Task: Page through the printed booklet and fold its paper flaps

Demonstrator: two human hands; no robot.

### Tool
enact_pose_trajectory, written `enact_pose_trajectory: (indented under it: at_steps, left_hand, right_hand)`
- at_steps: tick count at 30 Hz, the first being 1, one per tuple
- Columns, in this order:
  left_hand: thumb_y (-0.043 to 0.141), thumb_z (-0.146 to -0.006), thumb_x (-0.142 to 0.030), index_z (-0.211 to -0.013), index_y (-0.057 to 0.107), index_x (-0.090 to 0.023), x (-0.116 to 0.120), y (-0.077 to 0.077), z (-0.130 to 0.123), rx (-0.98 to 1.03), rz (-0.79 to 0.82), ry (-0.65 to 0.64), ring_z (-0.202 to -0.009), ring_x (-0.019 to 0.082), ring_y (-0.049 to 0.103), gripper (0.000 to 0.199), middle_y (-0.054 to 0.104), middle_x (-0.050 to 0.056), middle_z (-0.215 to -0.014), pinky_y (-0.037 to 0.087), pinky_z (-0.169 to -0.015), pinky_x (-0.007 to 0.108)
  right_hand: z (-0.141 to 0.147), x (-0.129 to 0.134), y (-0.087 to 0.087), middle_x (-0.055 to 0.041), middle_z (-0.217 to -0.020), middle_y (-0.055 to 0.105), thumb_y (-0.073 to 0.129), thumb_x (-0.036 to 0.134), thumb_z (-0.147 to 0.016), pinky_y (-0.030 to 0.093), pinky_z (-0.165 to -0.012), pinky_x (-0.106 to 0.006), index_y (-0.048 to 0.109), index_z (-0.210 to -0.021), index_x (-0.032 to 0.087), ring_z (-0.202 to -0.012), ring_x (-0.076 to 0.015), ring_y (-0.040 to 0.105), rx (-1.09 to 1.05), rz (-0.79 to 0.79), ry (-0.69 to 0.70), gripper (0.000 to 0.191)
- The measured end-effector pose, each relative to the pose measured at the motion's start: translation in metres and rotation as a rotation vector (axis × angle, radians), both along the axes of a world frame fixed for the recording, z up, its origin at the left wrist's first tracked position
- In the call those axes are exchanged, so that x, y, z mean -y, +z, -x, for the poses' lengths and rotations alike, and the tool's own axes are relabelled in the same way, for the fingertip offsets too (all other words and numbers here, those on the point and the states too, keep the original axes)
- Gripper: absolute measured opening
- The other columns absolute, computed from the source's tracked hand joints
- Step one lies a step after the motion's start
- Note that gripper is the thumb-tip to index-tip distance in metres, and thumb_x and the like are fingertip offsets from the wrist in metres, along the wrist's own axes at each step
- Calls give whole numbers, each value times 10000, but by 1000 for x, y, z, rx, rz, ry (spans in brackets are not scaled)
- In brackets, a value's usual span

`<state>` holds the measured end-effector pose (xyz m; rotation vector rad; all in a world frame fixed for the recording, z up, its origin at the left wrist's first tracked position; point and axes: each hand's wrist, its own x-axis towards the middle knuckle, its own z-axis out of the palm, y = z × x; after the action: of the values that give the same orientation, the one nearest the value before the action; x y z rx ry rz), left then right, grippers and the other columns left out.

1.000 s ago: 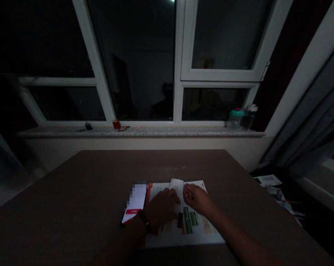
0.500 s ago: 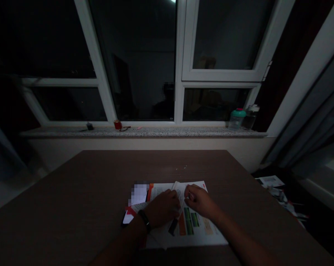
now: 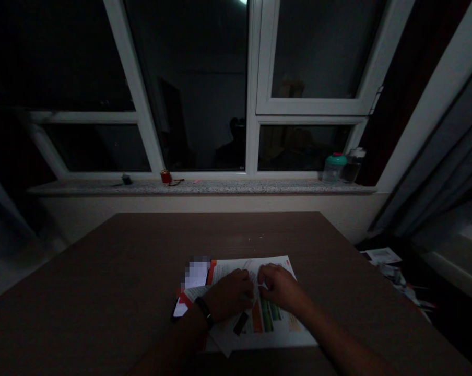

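Note:
Printed paper pages (image 3: pixel 255 340) with text, orange bands and green pictures lie on the table in front of me. My left hand (image 3: pixel 235 293), with a dark band at its wrist, is closed on a page, its fingers curled down near the middle. That page's corner sticks out below the wrist. Close beside it, my right hand (image 3: pixel 278 283) is closed over the right part of the pages, thumb and fingers bent together; what lies between them is hidden. A lit screen (image 3: pixel 197 275), partly blurred out, shows at the pages' left side, partly covered by paper.
The brown table (image 3: pixel 142 261) reaches to the wall under the window. Small white bits (image 3: pixel 261 236) lie beyond the pages. On the stone sill (image 3: pixel 220 186) stand a red container (image 3: pixel 166 176), a teal-lidded bottle (image 3: pixel 334 168) and a clear bottle (image 3: pixel 354 165). Papers (image 3: pixel 382 255) lie to the right.
My right hand has shifted slightly left, closer to my left hand. My left hand has hardly moved. The page corner below my left wrist has moved a little left and down.

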<state>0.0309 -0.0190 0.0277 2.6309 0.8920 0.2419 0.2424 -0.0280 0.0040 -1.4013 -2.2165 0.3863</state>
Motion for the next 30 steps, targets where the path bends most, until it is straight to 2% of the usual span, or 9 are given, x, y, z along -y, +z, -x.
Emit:
enact_pose_trajectory:
  at_steps: [5, 11, 17, 20, 30]
  left_hand:
    - [690, -848, -233, -888, 613, -217, 0, -1, -1, -2, 7, 6, -999, 210, 493, 88, 543, 23, -1039, 409, -838, 307]
    - [671, -845, -226, -895, 617, -219, 2, 2, 0, 5, 4, 10, -1004, 220, 493, 74, 538, 35, -1045, 408, -832, 306]
    - [672, -839, -212, -885, 613, -206, 3, 5, -2, -11, 10, 21, -997, 217, 500, 75, 545, 32, -1035, 412, -834, 306]
    - [681, -838, -221, -892, 617, -203, 3, 5, -2, -14, 11, 18, -1001, 217, 496, 85, 542, 31, -1038, 410, -831, 303]
    - [680, -836, -207, -876, 603, -201, 1, -1, -1, 14, -11, -2, -979, 215, 488, 87, 537, 30, -1023, 402, -804, 301]
  right_hand:
    - [-6, -7, -5, 13, -749, 576, 569, 83, -712, 333, -669, -229, 602, -805, 210, -716, -151, 538, -12, 15, -129, 161]
    - [-11, -11, -9, 19, -747, 578, 566, 108, -744, 352, -732, -252, 610, -810, 210, -683, -143, 535, -52, 16, -170, 129]
    - [-7, -5, -7, 36, -700, 528, 635, 119, -704, 345, -694, -230, 587, -833, 219, -762, -163, 537, -83, 24, -5, 170]
    - [-7, -4, -7, 36, -713, 530, 634, 102, -693, 347, -695, -228, 592, -839, 223, -767, -162, 534, -90, 34, 15, 194]
    - [-20, -22, -16, 21, -660, 555, 542, 78, -714, 314, -579, -213, 608, -820, 186, -626, -142, 531, -140, 55, -199, 166]
